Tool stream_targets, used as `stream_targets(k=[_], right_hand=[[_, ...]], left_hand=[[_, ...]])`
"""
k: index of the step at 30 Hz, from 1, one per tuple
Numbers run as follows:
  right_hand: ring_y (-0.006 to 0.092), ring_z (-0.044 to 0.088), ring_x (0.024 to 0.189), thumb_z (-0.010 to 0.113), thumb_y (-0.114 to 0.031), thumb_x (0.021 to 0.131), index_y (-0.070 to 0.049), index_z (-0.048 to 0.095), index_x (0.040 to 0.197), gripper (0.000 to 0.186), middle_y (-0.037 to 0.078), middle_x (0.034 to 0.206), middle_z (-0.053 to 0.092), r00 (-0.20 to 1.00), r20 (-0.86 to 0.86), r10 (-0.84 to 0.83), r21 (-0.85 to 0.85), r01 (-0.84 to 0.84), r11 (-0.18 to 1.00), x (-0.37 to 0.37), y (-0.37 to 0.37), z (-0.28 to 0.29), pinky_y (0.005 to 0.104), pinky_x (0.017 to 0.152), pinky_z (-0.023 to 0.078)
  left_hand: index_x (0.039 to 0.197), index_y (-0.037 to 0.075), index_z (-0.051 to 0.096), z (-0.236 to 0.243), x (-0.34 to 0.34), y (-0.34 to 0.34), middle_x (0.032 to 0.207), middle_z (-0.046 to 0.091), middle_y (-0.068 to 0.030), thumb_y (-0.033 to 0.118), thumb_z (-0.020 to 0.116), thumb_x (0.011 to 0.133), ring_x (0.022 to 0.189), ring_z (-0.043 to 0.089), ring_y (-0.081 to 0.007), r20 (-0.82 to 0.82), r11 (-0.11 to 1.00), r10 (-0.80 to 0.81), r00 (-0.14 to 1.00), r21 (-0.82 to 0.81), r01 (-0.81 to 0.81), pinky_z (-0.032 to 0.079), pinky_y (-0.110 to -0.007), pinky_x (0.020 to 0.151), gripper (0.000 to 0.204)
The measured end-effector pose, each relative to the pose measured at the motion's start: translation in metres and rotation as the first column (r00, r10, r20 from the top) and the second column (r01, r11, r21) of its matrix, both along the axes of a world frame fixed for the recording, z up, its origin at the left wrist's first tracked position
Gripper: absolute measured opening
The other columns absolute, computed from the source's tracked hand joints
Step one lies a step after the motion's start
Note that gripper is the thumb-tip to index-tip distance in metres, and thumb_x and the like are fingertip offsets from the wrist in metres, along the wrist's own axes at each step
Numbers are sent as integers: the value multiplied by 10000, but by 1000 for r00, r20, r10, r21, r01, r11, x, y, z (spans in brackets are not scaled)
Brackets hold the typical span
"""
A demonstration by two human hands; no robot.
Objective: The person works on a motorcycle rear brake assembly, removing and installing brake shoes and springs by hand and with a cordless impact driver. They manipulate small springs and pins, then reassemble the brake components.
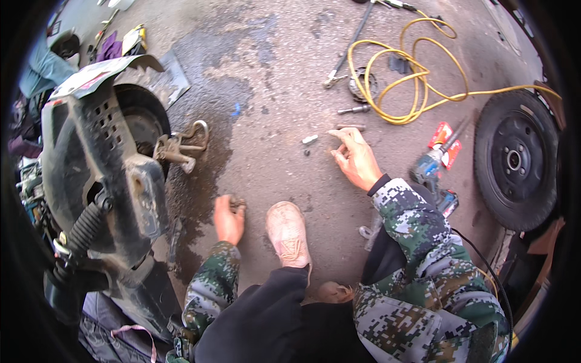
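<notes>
My left hand (229, 221) is low beside the scooter, fingers curled round a small, dirty brown part (239, 203) whose exact kind I cannot make out. My right hand (358, 160) reaches over the ground with thumb and forefinger apart and nothing visible between them. Just left of its fingertips lie a small whitish cylindrical piece (310, 139) and a small dark piece (307, 153). A brownish rod (351, 127) and a dark metal tool bit or socket (353, 110) lie beyond. At the left stands the scooter (136, 181), its wheel (142, 124) partly covered by the body.
Right of my right arm lie a blue cordless power tool (427, 169) and a red packet (442, 134). A black-rimmed tyre (514, 160) stands at far right. A yellow hose (417, 72) loops beside a round metal part (363, 83). My shoe (287, 227) is between my hands.
</notes>
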State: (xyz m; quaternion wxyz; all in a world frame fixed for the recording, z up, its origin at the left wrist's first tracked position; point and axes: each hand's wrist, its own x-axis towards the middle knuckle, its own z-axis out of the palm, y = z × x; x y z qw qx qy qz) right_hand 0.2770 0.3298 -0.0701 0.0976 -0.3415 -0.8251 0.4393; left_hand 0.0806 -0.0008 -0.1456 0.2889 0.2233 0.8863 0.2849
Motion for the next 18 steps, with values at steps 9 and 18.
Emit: stream_targets(k=[9, 18], right_hand=[[245, 722, 867, 735, -8, 881, -22, 606, 1376, 511, 188, 1188, 607, 967, 147, -208, -31, 214, 976, 57, -1, 31, 365, 817, 596], [349, 604, 1266, 879, -206, 783, -77, 448, 1550, 889, 253, 1441, 514, 769, 426, -476, 260, 399, 879, 119, -17, 73, 416, 1068, 511]], left_hand=[[1321, -16, 617, 23, -34, 25, 1202, 588, -164, 72, 825, 808, 1072, 594, -320, -66, 984, -177, 982, -8, 177, 498, -415, 971, 560], [1366, -2, 584, 35, -25, 45, 1505, 419, -233, 167, 887, 760, 1398, 405, -429, -155, 944, -309, 938, -170, 282, 397, -487, 1163, 698]])
